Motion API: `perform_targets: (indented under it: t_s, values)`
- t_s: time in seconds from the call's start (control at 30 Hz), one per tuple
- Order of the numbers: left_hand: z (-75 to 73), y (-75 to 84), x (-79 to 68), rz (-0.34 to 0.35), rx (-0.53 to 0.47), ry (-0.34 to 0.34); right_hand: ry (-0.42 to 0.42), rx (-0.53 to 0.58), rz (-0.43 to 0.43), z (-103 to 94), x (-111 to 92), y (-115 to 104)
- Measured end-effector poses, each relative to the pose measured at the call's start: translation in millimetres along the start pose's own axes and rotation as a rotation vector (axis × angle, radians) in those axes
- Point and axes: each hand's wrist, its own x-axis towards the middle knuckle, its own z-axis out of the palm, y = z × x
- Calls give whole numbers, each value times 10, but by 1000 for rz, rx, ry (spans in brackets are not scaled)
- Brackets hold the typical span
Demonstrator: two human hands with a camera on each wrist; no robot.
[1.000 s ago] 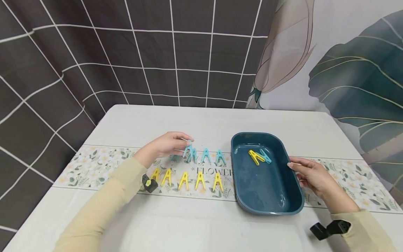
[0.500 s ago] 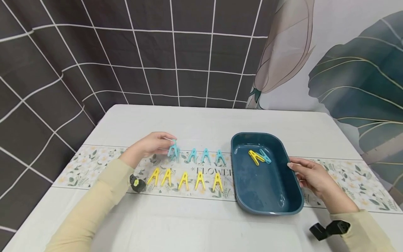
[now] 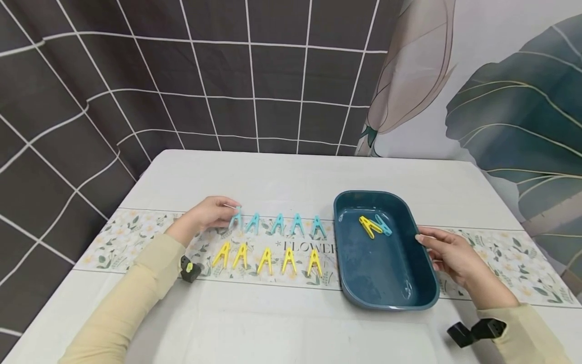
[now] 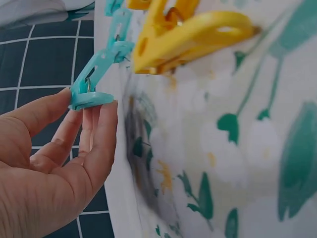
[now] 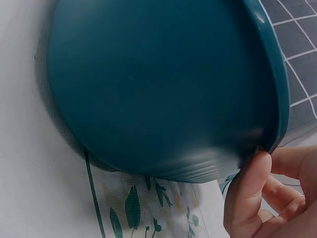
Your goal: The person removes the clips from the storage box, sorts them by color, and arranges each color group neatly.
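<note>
My left hand (image 3: 212, 212) pinches a light-blue clothespin (image 3: 236, 217) between thumb and fingertips, at the left end of a row of blue clothespins (image 3: 297, 224). In the left wrist view the pinched blue clothespin (image 4: 91, 84) has its prongs pointing away from the palm. Nearer the body runs a row of several yellow clothespins (image 3: 265, 261), all standing like the letter A. My right hand (image 3: 447, 255) grips the right rim of a dark teal tray (image 3: 386, 273), thumb on the edge. Inside the tray lie one yellow clothespin (image 3: 369, 227) and one blue clothespin (image 3: 384, 225), overlapping.
A white table (image 3: 254, 323) carries the rows and the tray, with a printed floral band (image 3: 150, 232) across its middle. Behind hangs a dark gridded cloth (image 3: 227, 71); a leaf-print curtain (image 3: 514, 111) is at the right.
My left hand has moved left past two blue clothespins and come down slightly; one blue clothespin now stands where the hand was half a second ago. My right hand and the tray stay put.
</note>
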Motion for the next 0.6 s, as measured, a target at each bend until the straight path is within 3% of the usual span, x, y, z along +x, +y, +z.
perform_targets:
  t_s: [0.33, 0.6]
  values:
    - [38, -42, 17, 0, 143, 77, 10, 9, 1, 7, -6, 2]
    - [64, -23, 13, -41, 221, 136, 22, -3, 2, 11, -2, -3]
